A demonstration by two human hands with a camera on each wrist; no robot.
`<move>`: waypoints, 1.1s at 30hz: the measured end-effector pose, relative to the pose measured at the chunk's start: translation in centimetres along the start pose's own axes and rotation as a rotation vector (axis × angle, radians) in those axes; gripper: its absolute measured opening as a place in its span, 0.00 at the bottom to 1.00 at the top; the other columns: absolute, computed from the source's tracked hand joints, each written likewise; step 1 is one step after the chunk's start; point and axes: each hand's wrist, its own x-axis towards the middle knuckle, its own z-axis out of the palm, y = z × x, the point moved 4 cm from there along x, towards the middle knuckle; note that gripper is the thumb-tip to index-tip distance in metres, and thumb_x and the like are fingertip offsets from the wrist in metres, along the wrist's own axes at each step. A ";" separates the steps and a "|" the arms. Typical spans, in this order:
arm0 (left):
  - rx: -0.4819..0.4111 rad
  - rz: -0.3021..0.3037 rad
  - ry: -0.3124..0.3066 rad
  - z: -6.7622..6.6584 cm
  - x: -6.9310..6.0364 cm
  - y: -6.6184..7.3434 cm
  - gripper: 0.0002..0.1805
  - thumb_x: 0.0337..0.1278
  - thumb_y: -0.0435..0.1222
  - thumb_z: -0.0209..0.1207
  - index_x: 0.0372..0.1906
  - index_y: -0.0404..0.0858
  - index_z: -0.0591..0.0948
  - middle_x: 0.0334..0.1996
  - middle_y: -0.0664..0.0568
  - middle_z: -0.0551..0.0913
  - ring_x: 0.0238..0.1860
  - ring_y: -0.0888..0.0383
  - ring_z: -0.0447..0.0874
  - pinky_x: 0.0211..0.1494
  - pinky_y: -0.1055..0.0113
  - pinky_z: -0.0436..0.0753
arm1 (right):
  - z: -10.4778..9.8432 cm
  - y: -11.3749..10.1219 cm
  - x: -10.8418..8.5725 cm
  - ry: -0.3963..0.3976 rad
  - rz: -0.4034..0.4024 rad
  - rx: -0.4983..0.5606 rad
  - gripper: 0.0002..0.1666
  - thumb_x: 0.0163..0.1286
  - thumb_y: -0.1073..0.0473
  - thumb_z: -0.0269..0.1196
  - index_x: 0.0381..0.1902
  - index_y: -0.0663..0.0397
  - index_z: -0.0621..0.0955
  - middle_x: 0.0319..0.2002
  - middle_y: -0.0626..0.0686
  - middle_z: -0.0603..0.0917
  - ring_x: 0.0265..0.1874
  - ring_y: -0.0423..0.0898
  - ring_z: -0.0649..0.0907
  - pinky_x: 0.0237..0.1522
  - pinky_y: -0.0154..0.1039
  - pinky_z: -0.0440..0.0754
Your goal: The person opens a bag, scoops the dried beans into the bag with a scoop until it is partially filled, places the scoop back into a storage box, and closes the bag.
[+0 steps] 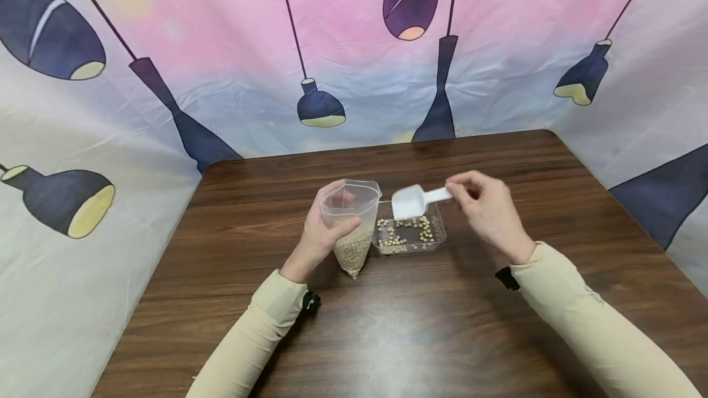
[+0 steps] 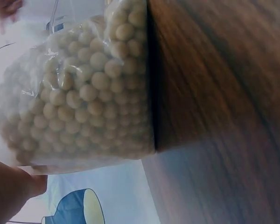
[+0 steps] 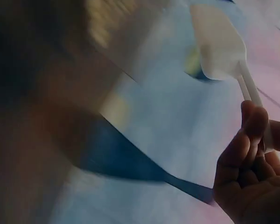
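Observation:
My left hand [image 1: 322, 229] holds a clear plastic bag [image 1: 354, 244] by its upper part, thumb in front and the mouth spread wide. Pale round beans [image 2: 88, 93] fill the lower part of the bag, whose bottom comes down to the wood. Between thumb and fingers my right hand [image 1: 489, 214] pinches the handle of a white scoop [image 1: 409, 202], raised over a clear plastic tray [image 1: 409, 248]. Scattered beans [image 1: 394, 244] lie in that tray, just right of the bag. Whether the scoop contains any beans cannot be seen.
Both hands work above a dark wooden table [image 1: 265, 201]. Behind it hangs a cloth backdrop [image 1: 232, 97] printed with lamps, meeting the table's far edge. Black straps [image 1: 311, 301] circle the wrists.

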 end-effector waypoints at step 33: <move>0.163 -0.182 -0.044 -2.3 3.9 1.6 0.24 0.74 0.50 0.45 0.52 0.35 0.82 0.36 0.41 0.84 0.44 0.51 0.81 0.50 0.62 0.77 | 6.6 -7.4 -1.2 -0.385 -0.362 -0.240 0.38 0.72 0.41 0.57 0.71 0.54 0.61 0.22 0.42 0.75 0.18 0.38 0.75 0.24 0.37 0.75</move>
